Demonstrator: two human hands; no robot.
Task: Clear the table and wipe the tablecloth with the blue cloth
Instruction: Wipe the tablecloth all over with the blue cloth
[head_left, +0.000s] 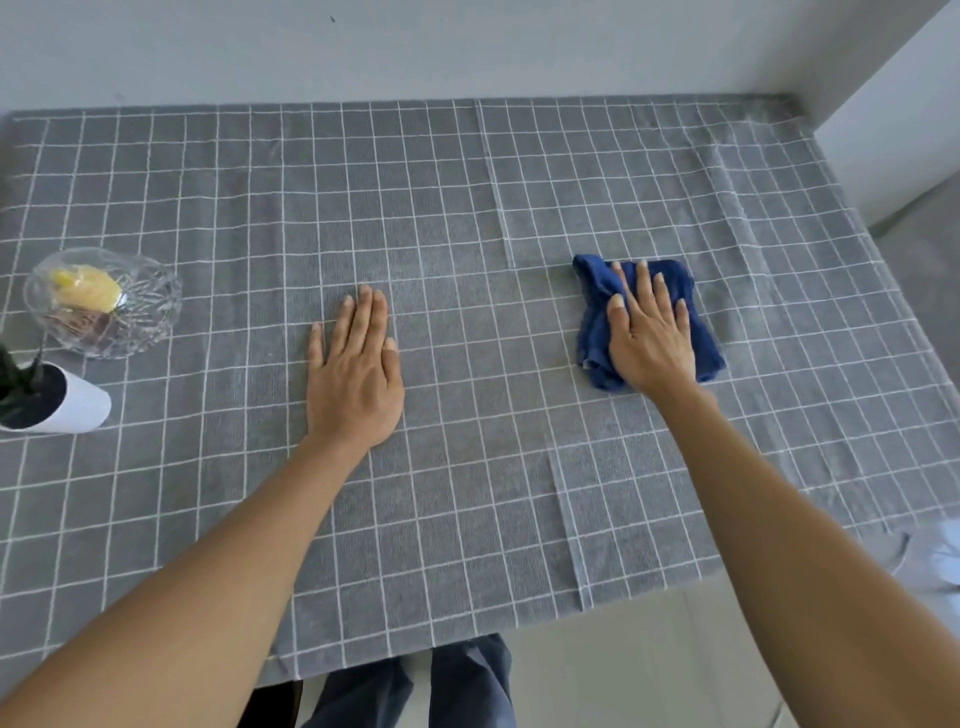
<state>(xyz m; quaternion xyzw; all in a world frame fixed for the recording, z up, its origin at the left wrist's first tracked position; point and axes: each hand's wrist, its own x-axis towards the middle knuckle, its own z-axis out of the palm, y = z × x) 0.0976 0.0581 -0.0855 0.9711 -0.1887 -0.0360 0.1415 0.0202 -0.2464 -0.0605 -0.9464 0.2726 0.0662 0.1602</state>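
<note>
A grey tablecloth (467, 218) with a white grid covers the table. The crumpled blue cloth (706, 343) lies on its right half. My right hand (649, 332) presses flat on top of the blue cloth, fingers spread and pointing away from me. My left hand (356, 374) rests palm down on the bare tablecloth near the middle, fingers together, holding nothing.
A clear glass bowl (150, 322) with a yellow object and small items stands at the left. Beside it, at the left edge, is a white pot (78, 405) with a dark plant. White walls border the far side and right corner. My legs show below the near table edge.
</note>
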